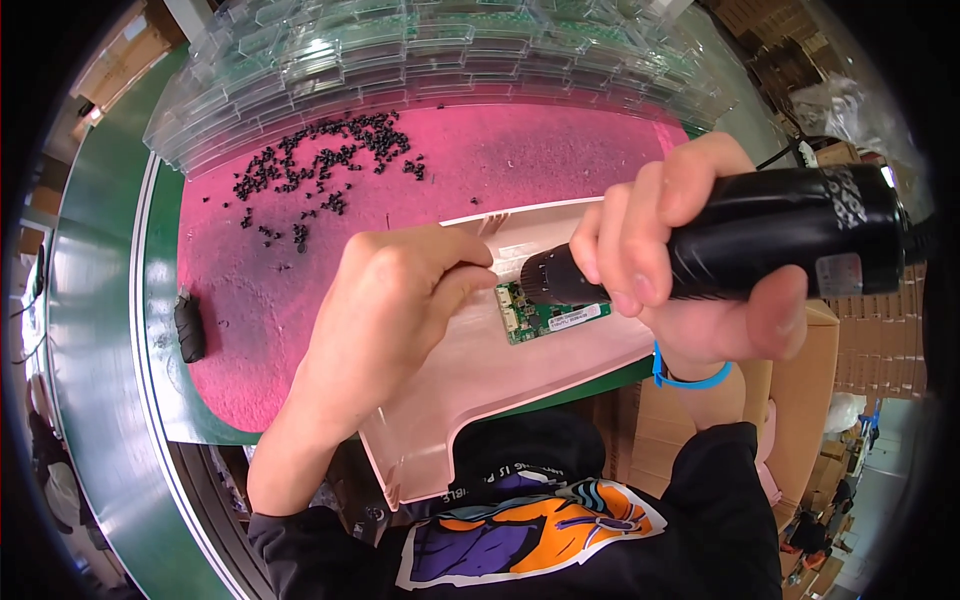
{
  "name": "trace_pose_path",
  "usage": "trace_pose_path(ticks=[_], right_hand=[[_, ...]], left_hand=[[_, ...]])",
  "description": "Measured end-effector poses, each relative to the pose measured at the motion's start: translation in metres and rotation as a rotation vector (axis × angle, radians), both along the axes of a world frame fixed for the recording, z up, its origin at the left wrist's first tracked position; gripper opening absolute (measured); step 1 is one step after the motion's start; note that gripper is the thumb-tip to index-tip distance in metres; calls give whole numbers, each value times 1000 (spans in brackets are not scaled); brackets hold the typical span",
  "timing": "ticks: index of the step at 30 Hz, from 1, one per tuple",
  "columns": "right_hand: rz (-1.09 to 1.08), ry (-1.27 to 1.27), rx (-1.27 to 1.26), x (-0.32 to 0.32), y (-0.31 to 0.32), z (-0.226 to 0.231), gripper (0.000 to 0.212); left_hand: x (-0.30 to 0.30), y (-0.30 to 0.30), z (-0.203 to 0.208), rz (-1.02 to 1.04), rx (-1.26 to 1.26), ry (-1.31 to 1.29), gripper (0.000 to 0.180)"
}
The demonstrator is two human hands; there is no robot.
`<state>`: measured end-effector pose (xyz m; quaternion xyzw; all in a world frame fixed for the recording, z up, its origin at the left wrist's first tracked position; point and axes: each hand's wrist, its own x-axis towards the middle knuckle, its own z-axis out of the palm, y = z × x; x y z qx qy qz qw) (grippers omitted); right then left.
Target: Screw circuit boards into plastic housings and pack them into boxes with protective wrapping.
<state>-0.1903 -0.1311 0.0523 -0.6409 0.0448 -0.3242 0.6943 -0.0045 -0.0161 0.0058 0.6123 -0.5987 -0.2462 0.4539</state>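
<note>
My right hand (690, 260) grips a black electric screwdriver (790, 235) whose tip points left onto a small green circuit board (545, 318). The board lies on a pale pink plastic panel (480, 380) that overhangs the table's near edge. My left hand (390, 320) is closed, fingers pinched at the board's left edge just beside the driver tip; whether it holds a screw is hidden. A blue band (690, 380) circles my right wrist.
A pink mat (520, 160) covers the table, with several small black screws (320, 165) scattered at its far left. Stacked clear plastic trays (420, 50) line the back. A black object (189, 327) lies at the mat's left edge beside a green conveyor belt (95, 330). Cardboard boxes (800, 390) stand at right.
</note>
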Motion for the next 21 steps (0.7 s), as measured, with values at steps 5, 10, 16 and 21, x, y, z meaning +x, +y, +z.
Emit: trace_pose_path(ticks=[5,10,16,21], right_hand=[[83,-177,6,-1,0,5,64],[164,-234,-116,1,-3,16,62],[204,-267,-109,3,-4,25,61],[335,-212,-339,-7,-21,27,61]], left_hand=[[1,1,1,-96,143,-34,12],[1,1,1,-132,78,-67,13],[-1,-1,2,-178,-9,-102,12],[-2,-2,5,-208,4,-127,11]])
